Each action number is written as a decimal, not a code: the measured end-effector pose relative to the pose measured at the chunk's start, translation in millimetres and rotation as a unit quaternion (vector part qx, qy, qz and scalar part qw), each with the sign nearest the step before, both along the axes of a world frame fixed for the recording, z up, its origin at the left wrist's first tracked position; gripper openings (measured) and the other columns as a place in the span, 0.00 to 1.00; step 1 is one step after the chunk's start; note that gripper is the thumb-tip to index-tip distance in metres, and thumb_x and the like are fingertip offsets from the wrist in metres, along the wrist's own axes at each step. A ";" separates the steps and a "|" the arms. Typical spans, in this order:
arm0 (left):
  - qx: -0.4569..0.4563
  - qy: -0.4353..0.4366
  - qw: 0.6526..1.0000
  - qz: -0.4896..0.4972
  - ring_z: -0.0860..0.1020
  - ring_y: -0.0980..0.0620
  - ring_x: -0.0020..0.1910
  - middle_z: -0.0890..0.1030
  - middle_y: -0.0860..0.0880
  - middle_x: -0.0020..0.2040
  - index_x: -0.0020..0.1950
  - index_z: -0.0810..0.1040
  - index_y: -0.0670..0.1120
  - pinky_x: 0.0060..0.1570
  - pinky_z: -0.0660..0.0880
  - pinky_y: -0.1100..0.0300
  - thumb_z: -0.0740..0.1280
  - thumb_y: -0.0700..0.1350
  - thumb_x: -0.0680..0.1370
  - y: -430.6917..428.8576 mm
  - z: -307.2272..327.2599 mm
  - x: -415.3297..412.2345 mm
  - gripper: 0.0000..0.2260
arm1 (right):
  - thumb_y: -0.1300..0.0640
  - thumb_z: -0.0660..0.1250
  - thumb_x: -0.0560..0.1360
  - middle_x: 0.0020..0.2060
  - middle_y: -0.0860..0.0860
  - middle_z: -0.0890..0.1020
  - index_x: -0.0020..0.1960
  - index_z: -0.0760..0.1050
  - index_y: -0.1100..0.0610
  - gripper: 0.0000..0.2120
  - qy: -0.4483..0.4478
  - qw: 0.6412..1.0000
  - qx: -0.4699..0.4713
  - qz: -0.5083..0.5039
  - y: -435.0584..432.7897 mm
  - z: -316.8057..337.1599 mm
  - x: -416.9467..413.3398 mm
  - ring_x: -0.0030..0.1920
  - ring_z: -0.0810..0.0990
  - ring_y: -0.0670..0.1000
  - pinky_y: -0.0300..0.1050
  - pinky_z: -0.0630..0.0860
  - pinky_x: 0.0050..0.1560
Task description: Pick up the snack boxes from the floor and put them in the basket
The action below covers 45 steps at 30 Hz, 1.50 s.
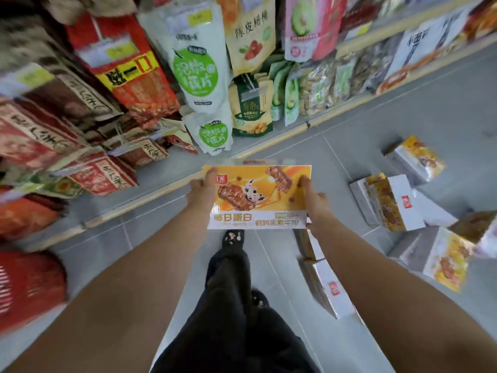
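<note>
Your two bare forearms fill the bottom of the view, with your dark trouser legs and shoes between them. Out at the end of them, your left hand [203,192] and right hand [313,196] are both clamped on one snack box [259,196], held up in the air over the floor [443,109], printed face toward you. Left hand has the left short edge with the thumb over the top corner, right hand has the right short edge, same deal.

Handling-wise, it looks like a flat cardboard carton with a glossy wrap, so I'd guess light and stiff but a bit slick. Gripping by the two short ends like you are seems right; squeezing the broad face would probably dent it.

The long axis runs left to right across your view, text reading upright, top edge pointing away toward the shelf [166,168].

Further out: more boxes on the floor [398,203] are scattered to your right, some tipped on their sides, plus one close by your right foot [329,288]. The red basket [27,286] sits at the left edge, blurry, well apart from the box, so you've got a swing leftward ahead. Hanging snack bags [196,71] crowd the shelving on the left.
</note>
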<state>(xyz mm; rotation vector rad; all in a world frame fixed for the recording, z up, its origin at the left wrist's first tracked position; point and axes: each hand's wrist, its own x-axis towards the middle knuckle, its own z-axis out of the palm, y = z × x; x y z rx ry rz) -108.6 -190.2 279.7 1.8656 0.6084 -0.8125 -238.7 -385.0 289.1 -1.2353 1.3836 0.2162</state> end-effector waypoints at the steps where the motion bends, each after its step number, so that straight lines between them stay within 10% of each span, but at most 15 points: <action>1: 0.005 -0.007 1.000 0.025 0.76 0.38 0.60 0.75 0.41 0.63 0.69 0.68 0.44 0.63 0.71 0.41 0.60 0.73 0.66 9.0 15.5 -14.4 0.42 | 0.24 0.60 0.63 0.53 0.55 0.78 0.56 0.66 0.53 0.37 -0.004 1.000 -0.001 0.018 7.7 17.1 -5.6 0.51 0.79 0.58 0.56 0.76 0.51; 6: -0.082 0.023 0.982 0.170 0.77 0.40 0.59 0.78 0.45 0.62 0.68 0.70 0.50 0.59 0.72 0.37 0.61 0.83 0.49 92.2 -2.3 -72.3 0.56 | 0.20 0.57 0.56 0.57 0.55 0.76 0.56 0.65 0.52 0.43 -0.039 0.995 -0.017 0.092 46.0 87.5 -38.9 0.56 0.77 0.59 0.59 0.72 0.61; 15: -0.093 -0.021 0.941 0.325 0.82 0.40 0.49 0.82 0.42 0.51 0.60 0.73 0.45 0.55 0.77 0.41 0.62 0.70 0.57 205.3 102.6 -173.5 0.40 | 0.16 0.61 0.44 0.52 0.53 0.82 0.57 0.72 0.54 0.55 -0.105 0.966 0.008 0.235 143.9 132.4 -59.4 0.53 0.81 0.58 0.59 0.75 0.60; 21: -0.076 -0.068 0.922 0.373 0.81 0.42 0.50 0.81 0.44 0.54 0.58 0.71 0.49 0.57 0.76 0.44 0.60 0.68 0.55 311.2 128.2 -213.6 0.37 | 0.26 0.59 0.67 0.49 0.50 0.83 0.56 0.78 0.51 0.33 -0.129 0.943 0.036 0.303 269.4 171.4 -72.1 0.54 0.79 0.53 0.57 0.70 0.65; 24: -0.083 -0.064 0.918 0.382 0.82 0.44 0.45 0.83 0.44 0.51 0.59 0.74 0.48 0.50 0.79 0.50 0.61 0.65 0.62 377.6 130.6 -239.1 0.32 | 0.32 0.56 0.74 0.42 0.47 0.80 0.53 0.76 0.49 0.23 -0.124 0.935 0.074 0.325 339.0 170.2 -80.4 0.45 0.78 0.49 0.51 0.73 0.51; 28: -0.090 -0.059 0.904 0.414 0.82 0.45 0.43 0.83 0.44 0.50 0.59 0.74 0.48 0.40 0.76 0.56 0.59 0.60 0.72 467.0 132.4 -265.6 0.22 | 0.34 0.57 0.75 0.41 0.46 0.81 0.50 0.76 0.47 0.19 -0.119 0.926 0.087 0.349 437.2 165.5 -91.1 0.41 0.78 0.46 0.45 0.70 0.38; 33: -0.069 -0.067 0.885 0.456 0.80 0.46 0.45 0.82 0.44 0.51 0.59 0.71 0.48 0.39 0.74 0.56 0.56 0.57 0.77 578.8 133.6 -278.9 0.17 | 0.33 0.60 0.74 0.49 0.49 0.81 0.50 0.75 0.47 0.18 -0.123 0.915 0.112 0.368 552.2 153.8 -95.1 0.50 0.78 0.49 0.55 0.73 0.59; 37: -0.071 -0.060 0.885 0.456 0.79 0.49 0.43 0.81 0.44 0.51 0.61 0.70 0.48 0.35 0.70 0.59 0.56 0.54 0.78 633.7 138.0 -276.4 0.15 | 0.35 0.61 0.73 0.55 0.50 0.80 0.60 0.74 0.47 0.23 -0.124 0.910 0.122 0.375 606.4 146.8 -87.9 0.58 0.76 0.52 0.55 0.75 0.55; 45: -0.080 -0.045 0.890 0.446 0.75 0.47 0.49 0.77 0.42 0.52 0.60 0.69 0.43 0.44 0.69 0.56 0.55 0.46 0.79 724.2 144.9 -201.8 0.13 | 0.41 0.59 0.74 0.50 0.51 0.82 0.49 0.74 0.49 0.13 -0.137 0.905 0.119 0.384 694.8 130.0 -8.2 0.54 0.78 0.50 0.50 0.72 0.55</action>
